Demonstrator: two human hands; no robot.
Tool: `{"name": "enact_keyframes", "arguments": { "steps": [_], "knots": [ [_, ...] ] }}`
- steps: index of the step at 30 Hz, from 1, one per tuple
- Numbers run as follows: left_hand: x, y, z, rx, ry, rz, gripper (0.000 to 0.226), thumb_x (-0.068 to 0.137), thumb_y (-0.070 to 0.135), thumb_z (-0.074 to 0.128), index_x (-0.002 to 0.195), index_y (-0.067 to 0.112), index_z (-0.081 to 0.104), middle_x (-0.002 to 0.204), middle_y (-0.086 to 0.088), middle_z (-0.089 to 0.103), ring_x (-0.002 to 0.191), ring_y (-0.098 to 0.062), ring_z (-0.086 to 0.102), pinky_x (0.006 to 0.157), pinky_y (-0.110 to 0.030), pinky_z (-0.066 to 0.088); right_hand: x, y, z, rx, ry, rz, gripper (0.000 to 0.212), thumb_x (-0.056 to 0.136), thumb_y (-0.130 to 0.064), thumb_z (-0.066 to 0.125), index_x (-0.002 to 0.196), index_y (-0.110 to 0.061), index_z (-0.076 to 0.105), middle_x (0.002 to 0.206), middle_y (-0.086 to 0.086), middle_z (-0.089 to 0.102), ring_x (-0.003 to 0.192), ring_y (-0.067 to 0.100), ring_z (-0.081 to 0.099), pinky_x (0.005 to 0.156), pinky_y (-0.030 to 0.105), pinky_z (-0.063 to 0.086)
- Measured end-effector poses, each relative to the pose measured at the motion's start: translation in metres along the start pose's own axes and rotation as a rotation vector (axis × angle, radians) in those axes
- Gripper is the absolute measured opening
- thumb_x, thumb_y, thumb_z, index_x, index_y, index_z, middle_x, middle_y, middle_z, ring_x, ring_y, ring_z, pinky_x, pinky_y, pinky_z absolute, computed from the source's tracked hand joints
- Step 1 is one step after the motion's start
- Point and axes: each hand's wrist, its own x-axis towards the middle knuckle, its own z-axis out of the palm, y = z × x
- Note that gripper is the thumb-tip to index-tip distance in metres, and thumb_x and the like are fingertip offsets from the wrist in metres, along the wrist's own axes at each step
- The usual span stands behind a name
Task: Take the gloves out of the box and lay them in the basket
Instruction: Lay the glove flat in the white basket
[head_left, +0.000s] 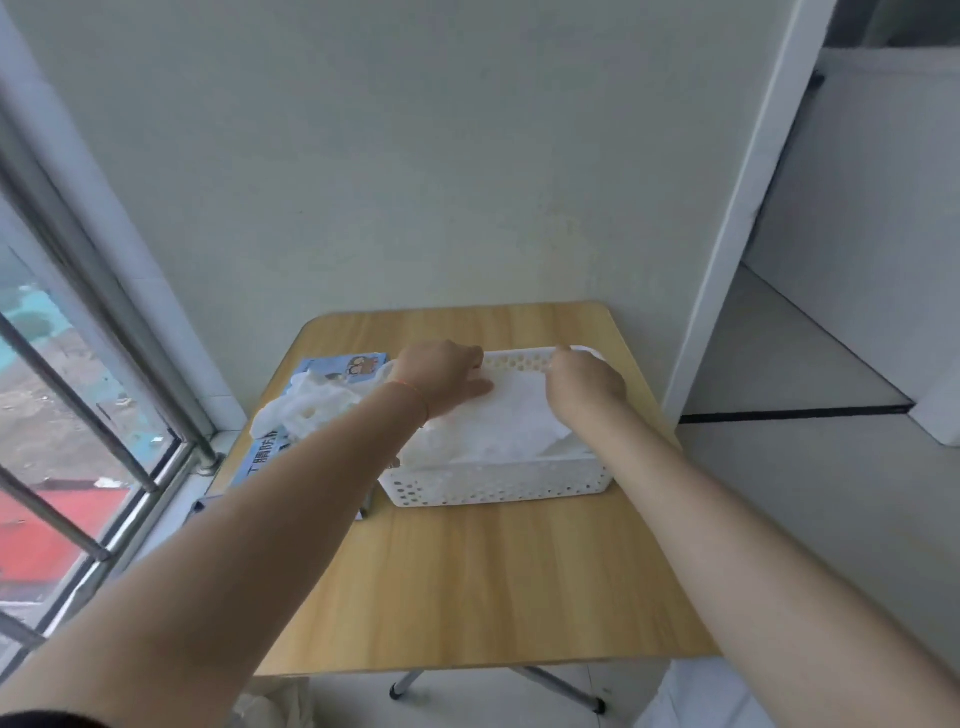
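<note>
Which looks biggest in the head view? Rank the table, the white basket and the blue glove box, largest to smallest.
1. Table
2. White basket
3. Blue glove box, though the left arm and loose gloves hide much of it, so its rank below the basket is unsure.

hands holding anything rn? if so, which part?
Both hands, left and right, are on a white glove over the basket, at its far edge. Actual pinch can't be told.

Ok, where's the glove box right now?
The glove box lies at the table's left edge near the window, just left of the basket, with gloves bunched on top.
</note>
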Motion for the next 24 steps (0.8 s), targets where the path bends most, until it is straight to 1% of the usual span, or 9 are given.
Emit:
{"name": "enact_keyframes", "arguments": {
  "steps": [3, 5, 8, 11, 14, 17, 19, 22, 24],
  "knots": [
    [0.007, 0.001, 0.011, 0.111, 0.026, 0.072, 0.042, 0.097, 0.053, 0.047, 0.125, 0.021, 0.054, 0.113, -0.002, 0.063, 0.101, -0.025, 0.060, 0.077, -0.033, 0.038, -0.002, 0.004, 0.009, -0.144, 0.016, -0.094, 0.051, 0.092, 0.004, 0.043, 0.142, -0.004, 0.033, 0.119, 0.011, 0.061, 0.107, 0.028, 0.060, 0.067, 0.032, 0.039],
    [0.008, -0.002, 0.016, 0.182, 0.122, 0.139, 0.035, 0.095, 0.042, 0.056, 0.122, 0.020, 0.056, 0.114, -0.004, 0.058, 0.106, -0.026, 0.055, 0.087, -0.035, 0.038, -0.003, 0.005, 0.013, -0.202, 0.057, -0.152, 0.050, 0.089, 0.005, 0.044, 0.137, -0.003, 0.035, 0.110, 0.011, 0.065, 0.097, 0.028, 0.062, 0.063, 0.032, 0.039],
    [-0.003, 0.004, 0.012, 0.103, 0.268, 0.179, 0.023, 0.091, 0.025, 0.061, 0.113, 0.019, 0.063, 0.110, -0.005, 0.056, 0.102, -0.027, 0.054, 0.086, -0.037, 0.039, -0.001, 0.004, 0.016, -0.218, 0.097, -0.190, 0.045, 0.089, 0.005, 0.043, 0.133, -0.004, 0.038, 0.106, 0.011, 0.066, 0.092, 0.028, 0.064, 0.062, 0.032, 0.038],
    [-0.018, 0.023, 0.000, -0.117, 0.004, 0.102, 0.037, 0.092, 0.049, 0.056, 0.121, 0.026, 0.057, 0.115, 0.000, 0.055, 0.097, -0.023, 0.059, 0.079, -0.035, 0.046, -0.001, 0.002, 0.017, -0.277, 0.108, -0.205, 0.048, 0.089, 0.003, 0.045, 0.135, -0.003, 0.036, 0.105, 0.010, 0.067, 0.091, 0.026, 0.065, 0.061, 0.031, 0.038],
    [-0.023, 0.026, -0.001, -0.087, -0.309, 0.000, 0.082, 0.077, 0.074, 0.059, 0.142, 0.030, 0.037, 0.126, -0.001, 0.054, 0.099, -0.022, 0.058, 0.080, -0.035, 0.048, 0.000, 0.005, 0.014, -0.340, 0.083, -0.213, 0.056, 0.087, 0.001, 0.053, 0.139, -0.002, 0.032, 0.104, 0.007, 0.067, 0.091, 0.023, 0.065, 0.057, 0.029, 0.036],
    [-0.024, 0.014, 0.007, -0.145, -0.494, -0.074, 0.098, 0.074, 0.073, 0.064, 0.150, 0.034, 0.017, 0.132, -0.003, 0.053, 0.105, -0.023, 0.059, 0.091, -0.038, 0.051, -0.001, 0.006, 0.010, -0.402, 0.072, -0.209, 0.056, 0.085, -0.004, 0.058, 0.136, -0.004, 0.035, 0.109, 0.006, 0.063, 0.093, 0.020, 0.064, 0.047, 0.027, 0.030],
    [-0.027, 0.009, 0.010, -0.211, -0.551, -0.091, 0.098, 0.075, 0.068, 0.065, 0.152, 0.036, 0.013, 0.133, -0.004, 0.054, 0.106, -0.024, 0.061, 0.097, -0.042, 0.051, -0.003, 0.004, 0.010, -0.437, 0.105, -0.213, 0.053, 0.083, -0.004, 0.061, 0.132, -0.005, 0.040, 0.115, 0.009, 0.057, 0.094, 0.020, 0.063, 0.052, 0.027, 0.035],
    [-0.030, 0.003, 0.007, -0.324, -0.418, -0.098, 0.098, 0.072, 0.074, 0.064, 0.151, 0.033, 0.024, 0.139, -0.003, 0.052, 0.120, -0.025, 0.056, 0.103, -0.042, 0.045, -0.005, -0.005, 0.006, -0.390, 0.168, -0.246, 0.048, 0.078, 0.001, 0.064, 0.122, -0.007, 0.046, 0.118, 0.014, 0.050, 0.090, 0.022, 0.063, 0.056, 0.029, 0.038],
    [-0.031, -0.007, -0.003, -0.383, -0.185, -0.117, 0.069, 0.083, 0.068, 0.058, 0.139, 0.030, 0.043, 0.123, -0.003, 0.061, 0.108, -0.024, 0.060, 0.093, -0.037, 0.047, -0.005, -0.018, 0.001, -0.314, 0.208, -0.298, 0.043, 0.079, 0.004, 0.061, 0.118, -0.006, 0.047, 0.116, 0.015, 0.049, 0.086, 0.026, 0.063, 0.052, 0.030, 0.034]
  ]
}}
